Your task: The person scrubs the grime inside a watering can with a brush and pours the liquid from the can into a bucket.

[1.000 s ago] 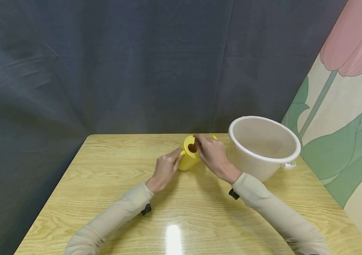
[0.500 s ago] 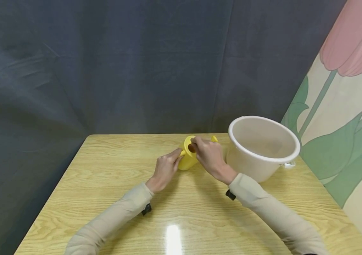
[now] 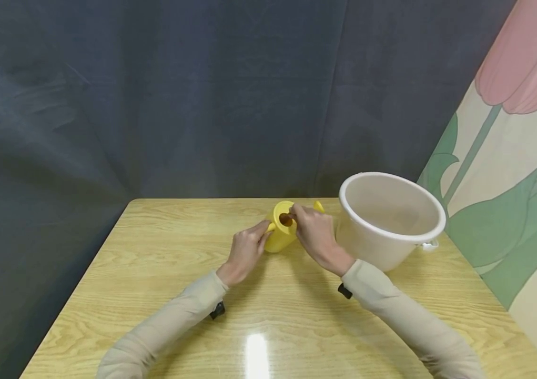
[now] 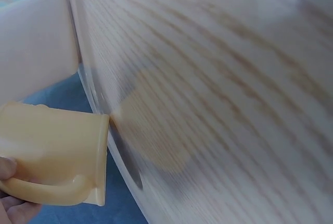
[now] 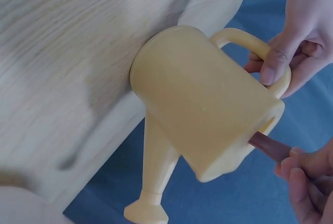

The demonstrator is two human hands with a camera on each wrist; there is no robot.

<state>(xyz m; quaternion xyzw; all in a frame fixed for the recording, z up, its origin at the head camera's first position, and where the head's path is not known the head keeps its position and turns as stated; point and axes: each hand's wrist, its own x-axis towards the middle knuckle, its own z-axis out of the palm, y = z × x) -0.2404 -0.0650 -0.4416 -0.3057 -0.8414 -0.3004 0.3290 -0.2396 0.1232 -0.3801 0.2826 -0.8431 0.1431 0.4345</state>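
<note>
A yellow watering can [image 3: 277, 243] stands on the table near its far edge, its spout pointing right, toward the bucket. With thumb and fingers my left hand [image 3: 243, 250] grips the can's handle [image 5: 244, 39], seen clearly in the right wrist view. My right hand [image 3: 316, 232] is over the top opening and pinches a slim reddish-brown stick [image 5: 270, 147]. The stick's lower end goes into the opening and is hidden inside the can. In the left wrist view the can's side and handle show, with part of my left hand [image 4: 15, 208] on it.
A large white bucket [image 3: 367, 239] stands just right of the can, beside my right forearm. The wooden table [image 3: 164, 252] ends at a dark blue curtain [image 3: 230, 105]. On the right is a wall painted with a tulip [image 3: 524, 63].
My right hand has shifted a little left and then slightly back right over the can's opening, still holding the stick. My left hand and the can look unmoved.
</note>
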